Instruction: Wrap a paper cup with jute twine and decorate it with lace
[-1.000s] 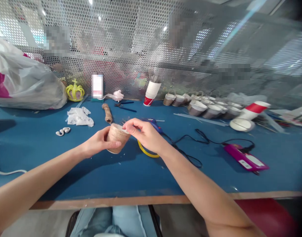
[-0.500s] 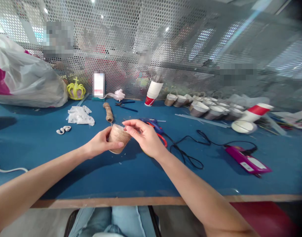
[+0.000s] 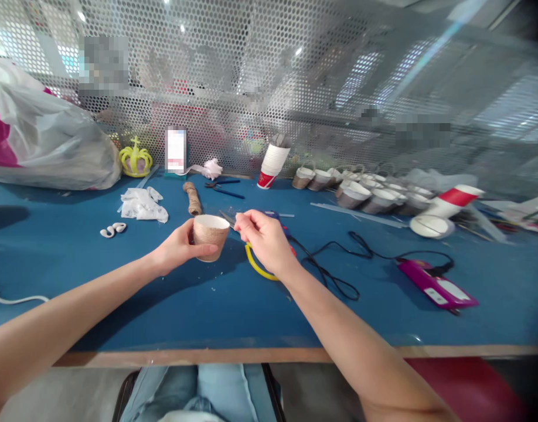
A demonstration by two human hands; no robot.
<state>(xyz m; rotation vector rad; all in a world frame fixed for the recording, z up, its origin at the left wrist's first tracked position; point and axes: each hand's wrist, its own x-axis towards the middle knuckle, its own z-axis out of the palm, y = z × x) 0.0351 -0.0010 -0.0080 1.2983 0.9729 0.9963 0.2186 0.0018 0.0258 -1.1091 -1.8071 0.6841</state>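
My left hand (image 3: 179,250) is wrapped around the side of a paper cup (image 3: 210,237) covered in twine, its thumb across the front. The cup is held nearly upright above the table, its white inside showing. To its right, my right hand (image 3: 264,240) is closed in a pinch, apart from the cup; what it pinches is too small to make out. Below that hand is a pair of scissors with a yellow handle loop (image 3: 256,265), partly hidden by it. Behind the cup lies a roll of brown twine (image 3: 192,199).
A hot glue gun (image 3: 271,216) lies partly hidden behind my right hand, near a black cord running to a purple power strip (image 3: 436,284). Pliers (image 3: 225,189), a stack of paper cups (image 3: 273,164) and several wrapped cups (image 3: 354,193) stand farther back. A plastic bag (image 3: 53,140) fills the left.
My right hand has moved off the cup's rim to the right, its fingers now pinched. The cup has been turned more upright in my left hand. More of the scissors shows.
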